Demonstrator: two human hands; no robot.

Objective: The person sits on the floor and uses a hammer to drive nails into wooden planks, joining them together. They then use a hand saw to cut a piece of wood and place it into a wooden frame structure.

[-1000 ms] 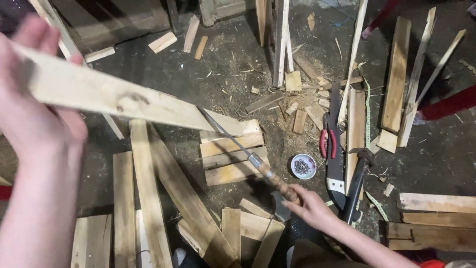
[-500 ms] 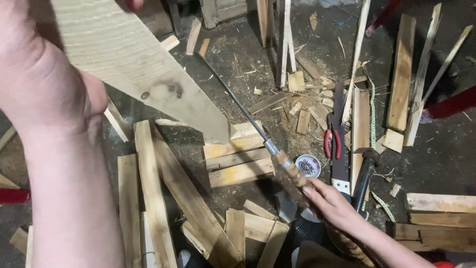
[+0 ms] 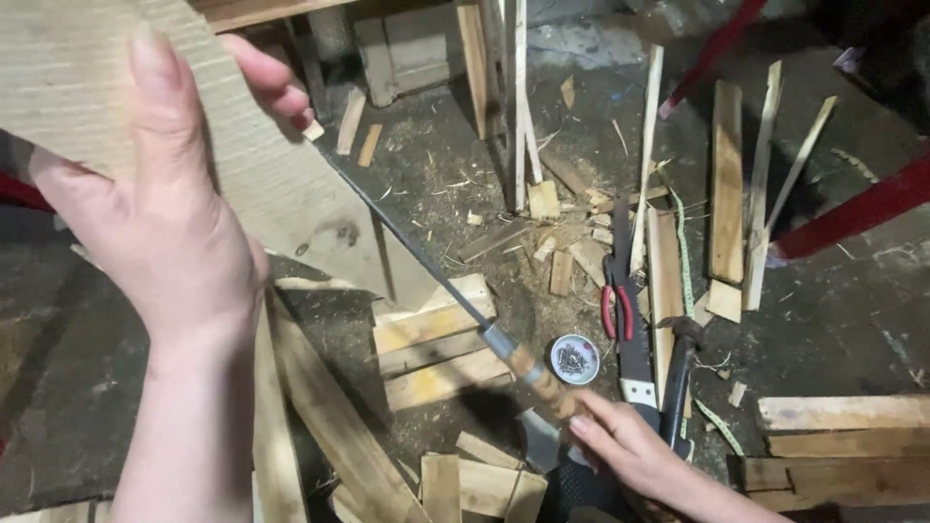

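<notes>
Fingers of left hand [image 3: 165, 223] grip plank [image 3: 291, 194] (raised, tilted).

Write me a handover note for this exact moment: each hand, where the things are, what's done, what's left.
Left hand: holds a wide pale board raised off the ground.
Right hand: grips the wooden handle of a long thin blade, its edge lying along the board's lower edge.
Nearby on the ground: red-handled pliers, a round tin of nails, a hammer, scattered wood strips.
Done: no cut in the board shows.
Left: working the blade along the board, by the look of it.
</notes>
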